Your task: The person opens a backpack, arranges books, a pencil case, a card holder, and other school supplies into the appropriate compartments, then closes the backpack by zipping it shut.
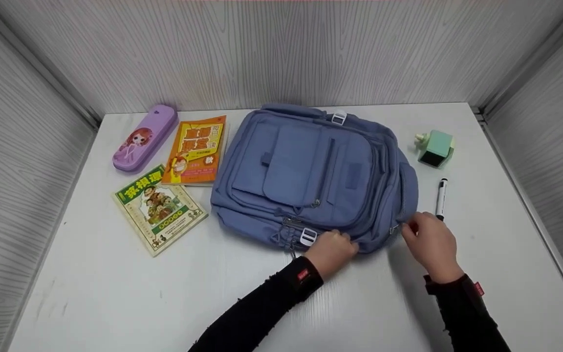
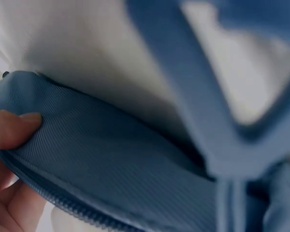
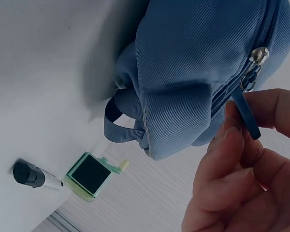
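Note:
A blue backpack (image 1: pixel 306 166) lies on its back on the white table, front pockets facing up. At its near side my left hand (image 1: pixel 333 252) grips the edge; in the left wrist view the thumb (image 2: pixel 19 128) lies on the backpack's fabric (image 2: pixel 106 140) above a zipper (image 2: pixel 77 208), fingers behind it. By the near right corner, my right hand (image 1: pixel 430 244) holds the zipper pull (image 3: pixel 246 116). In the right wrist view, thumb and fingers pinch this dark blue tab, which hangs from a silver slider (image 3: pixel 258 55).
Left of the backpack are a purple pencil case (image 1: pixel 147 139), an orange book (image 1: pixel 196 151) and a green-and-cream book (image 1: pixel 160 209). A green crank pencil sharpener (image 1: pixel 436 148) and a white marker (image 1: pixel 441 198) with black ends are on the right. Panels wall the table's back and sides.

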Motion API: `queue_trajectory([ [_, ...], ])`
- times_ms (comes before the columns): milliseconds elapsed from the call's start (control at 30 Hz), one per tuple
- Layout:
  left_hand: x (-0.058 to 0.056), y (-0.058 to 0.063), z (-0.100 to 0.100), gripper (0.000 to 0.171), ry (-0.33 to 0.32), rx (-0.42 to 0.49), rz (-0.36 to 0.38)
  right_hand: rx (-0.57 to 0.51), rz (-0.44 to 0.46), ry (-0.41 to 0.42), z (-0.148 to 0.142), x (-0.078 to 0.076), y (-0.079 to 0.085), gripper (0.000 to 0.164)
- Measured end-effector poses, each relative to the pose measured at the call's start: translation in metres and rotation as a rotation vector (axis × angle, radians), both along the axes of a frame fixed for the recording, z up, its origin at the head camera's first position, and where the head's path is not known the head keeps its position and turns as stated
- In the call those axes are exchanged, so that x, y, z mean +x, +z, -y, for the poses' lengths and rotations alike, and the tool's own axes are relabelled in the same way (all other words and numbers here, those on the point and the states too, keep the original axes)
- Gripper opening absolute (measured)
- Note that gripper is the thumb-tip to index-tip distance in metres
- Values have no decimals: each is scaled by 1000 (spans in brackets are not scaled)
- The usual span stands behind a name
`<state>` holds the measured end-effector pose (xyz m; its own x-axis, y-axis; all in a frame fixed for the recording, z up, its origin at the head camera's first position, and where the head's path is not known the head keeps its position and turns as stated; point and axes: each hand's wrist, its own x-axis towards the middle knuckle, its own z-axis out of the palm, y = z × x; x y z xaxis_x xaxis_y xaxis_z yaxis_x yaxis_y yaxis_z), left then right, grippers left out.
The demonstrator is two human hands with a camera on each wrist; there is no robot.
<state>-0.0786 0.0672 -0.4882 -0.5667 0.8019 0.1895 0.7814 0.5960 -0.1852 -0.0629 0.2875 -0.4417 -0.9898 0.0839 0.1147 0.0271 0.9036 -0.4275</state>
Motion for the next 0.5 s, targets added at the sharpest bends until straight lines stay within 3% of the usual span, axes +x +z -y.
queue_trajectory([
  [300, 5, 2, 29, 16, -43, 11, 16, -9, -20, -35, -5, -3, 4, 13],
  [500, 5, -4, 55, 12, -60, 69, -32, -9, -47, -54, -6, -5, 6, 13],
])
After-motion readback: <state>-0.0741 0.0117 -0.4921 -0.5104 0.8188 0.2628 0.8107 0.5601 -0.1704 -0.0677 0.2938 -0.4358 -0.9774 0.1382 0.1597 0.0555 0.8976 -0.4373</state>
